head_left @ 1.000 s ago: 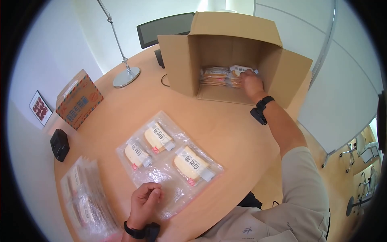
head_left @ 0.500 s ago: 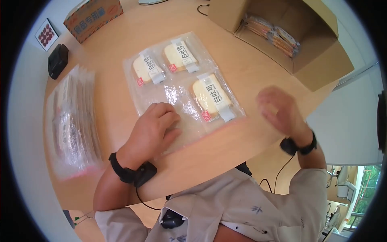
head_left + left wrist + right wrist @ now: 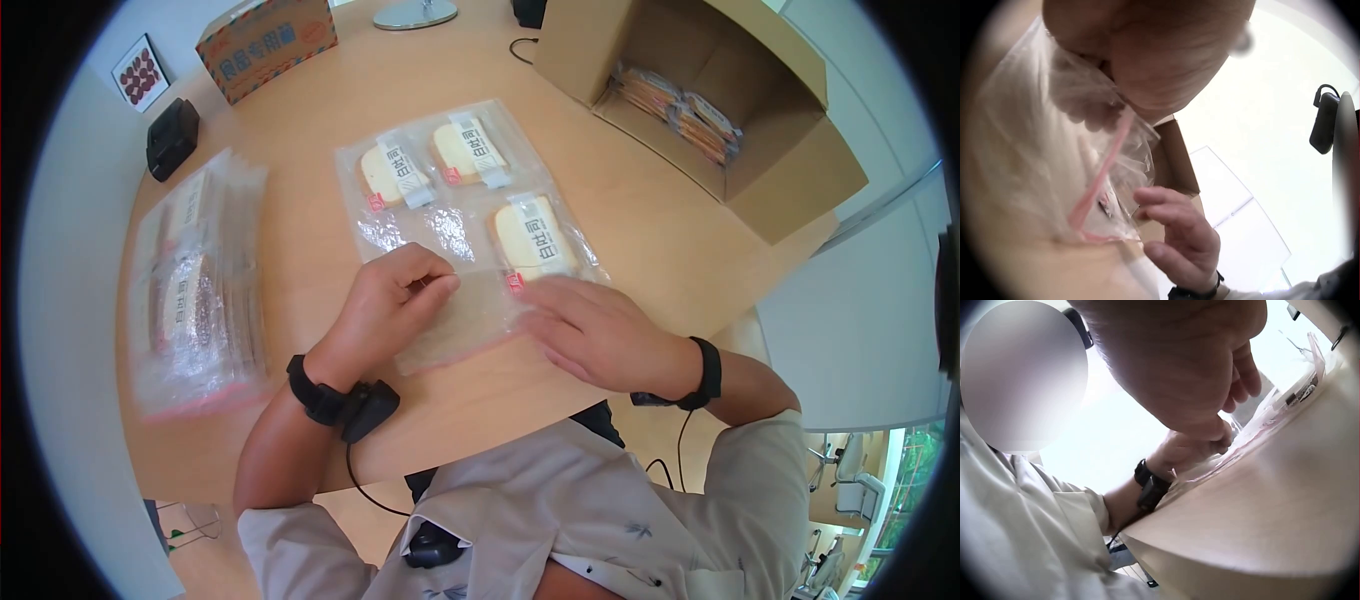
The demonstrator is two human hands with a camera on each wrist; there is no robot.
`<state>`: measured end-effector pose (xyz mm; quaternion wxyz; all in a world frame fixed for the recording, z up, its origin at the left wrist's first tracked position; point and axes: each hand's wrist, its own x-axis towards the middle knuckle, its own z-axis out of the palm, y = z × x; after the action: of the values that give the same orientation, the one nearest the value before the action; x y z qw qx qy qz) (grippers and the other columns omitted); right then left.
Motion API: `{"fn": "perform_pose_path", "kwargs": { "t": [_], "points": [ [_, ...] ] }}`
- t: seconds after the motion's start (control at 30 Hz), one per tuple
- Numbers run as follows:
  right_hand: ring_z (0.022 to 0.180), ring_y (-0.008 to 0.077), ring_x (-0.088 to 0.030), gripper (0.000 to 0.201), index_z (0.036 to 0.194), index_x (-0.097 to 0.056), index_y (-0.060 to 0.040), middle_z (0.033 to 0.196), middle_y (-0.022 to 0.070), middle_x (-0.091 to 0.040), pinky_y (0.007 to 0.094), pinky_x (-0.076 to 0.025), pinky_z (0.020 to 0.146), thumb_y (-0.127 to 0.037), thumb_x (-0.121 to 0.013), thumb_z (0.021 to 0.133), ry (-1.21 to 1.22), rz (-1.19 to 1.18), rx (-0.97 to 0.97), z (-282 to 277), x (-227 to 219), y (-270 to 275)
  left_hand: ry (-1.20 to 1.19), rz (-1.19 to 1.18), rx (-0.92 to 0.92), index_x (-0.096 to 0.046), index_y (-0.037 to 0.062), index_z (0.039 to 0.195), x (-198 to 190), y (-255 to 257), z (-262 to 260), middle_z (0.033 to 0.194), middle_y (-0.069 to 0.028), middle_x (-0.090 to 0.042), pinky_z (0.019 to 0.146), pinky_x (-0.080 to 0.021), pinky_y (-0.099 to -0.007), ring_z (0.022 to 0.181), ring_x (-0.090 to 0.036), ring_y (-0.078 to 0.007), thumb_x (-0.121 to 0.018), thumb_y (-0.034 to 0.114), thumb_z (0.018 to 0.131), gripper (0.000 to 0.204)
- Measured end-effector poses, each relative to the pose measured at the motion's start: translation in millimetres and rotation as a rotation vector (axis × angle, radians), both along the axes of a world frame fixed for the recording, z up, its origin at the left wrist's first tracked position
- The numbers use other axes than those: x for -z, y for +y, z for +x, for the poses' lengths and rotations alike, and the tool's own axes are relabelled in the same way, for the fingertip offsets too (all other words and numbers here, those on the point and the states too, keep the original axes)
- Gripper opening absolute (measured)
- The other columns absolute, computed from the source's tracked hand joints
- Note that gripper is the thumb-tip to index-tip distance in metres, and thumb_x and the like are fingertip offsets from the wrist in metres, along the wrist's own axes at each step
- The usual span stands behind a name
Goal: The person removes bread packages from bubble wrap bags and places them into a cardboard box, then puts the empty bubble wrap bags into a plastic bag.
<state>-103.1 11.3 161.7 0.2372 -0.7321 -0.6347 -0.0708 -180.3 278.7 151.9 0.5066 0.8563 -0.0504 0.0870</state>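
A clear bag with a pink-edged opening (image 3: 470, 353) lies on the table, three wrapped bread slices showing in it: two at its far side (image 3: 393, 172) and one at the right (image 3: 533, 236). My left hand (image 3: 392, 300) pinches the bag's film near its open edge; the left wrist view shows the film lifted at the pink strip (image 3: 1107, 162). Over the bag's lower right corner is my right hand (image 3: 605, 335), its fingers extended and slightly bent, holding nothing. In the left wrist view the right hand (image 3: 1182, 237) is beside the raised opening.
Left of the bag stands a stack of filled clear bags (image 3: 200, 290). An open carton (image 3: 790, 180) at the back right holds several wrapped slices (image 3: 705, 125). A printed box (image 3: 268, 45), a black device (image 3: 173, 138) and a lamp base (image 3: 415, 13) stand farther back.
My right hand has left the carton and come back to the bag's right side. The left hand has moved to the bag's near edge and now pinches the film. The head view has tilted down.
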Motion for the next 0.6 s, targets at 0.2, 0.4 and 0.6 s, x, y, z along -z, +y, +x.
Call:
{"fn": "perform_pose_path", "kwargs": {
  "t": [0.2,0.4,0.6],
  "points": [
    [0.107,0.0319,-0.063,0.025,0.109,-0.064,-0.0001,0.115,0.0157,-0.063,0.0392,-0.052,0.090,-0.008,-0.063,0.085,-0.165,-0.058,0.118,20,17,11,0.155,-0.062,0.011,-0.066,-0.0007,0.098,0,4,0,0.093,-0.0003,-0.064,0.079,-0.050,-0.0257,0.087,-0.057,-0.0080,-0.065,0.008,0.098,0.008],
    [0.096,0.0297,-0.065,0.025,0.102,-0.062,-0.0008,0.105,0.0130,-0.065,0.0398,-0.053,0.083,-0.008,-0.067,0.079,-0.119,-0.102,0.053,3,-9,-2,0.189,-0.060,0.039,-0.066,-0.0006,0.097,4,7,2,0.091,0.0013,-0.062,0.078,-0.049,-0.0235,0.086,-0.055,-0.0057,-0.065,0.007,0.098,0.008],
    [0.070,0.0214,-0.063,0.009,0.102,-0.059,-0.0009,0.081,0.0085,-0.063,0.0292,-0.049,0.065,-0.005,-0.060,0.094,0.151,0.300,0.177,-7,-68,-22,0.130,-0.107,0.087,-0.066,-0.0009,0.112,1,12,3,0.098,-0.0069,-0.065,0.076,-0.051,-0.0291,0.083,-0.060,-0.0142,-0.070,0.014,0.093,0.024]
  ]
}}
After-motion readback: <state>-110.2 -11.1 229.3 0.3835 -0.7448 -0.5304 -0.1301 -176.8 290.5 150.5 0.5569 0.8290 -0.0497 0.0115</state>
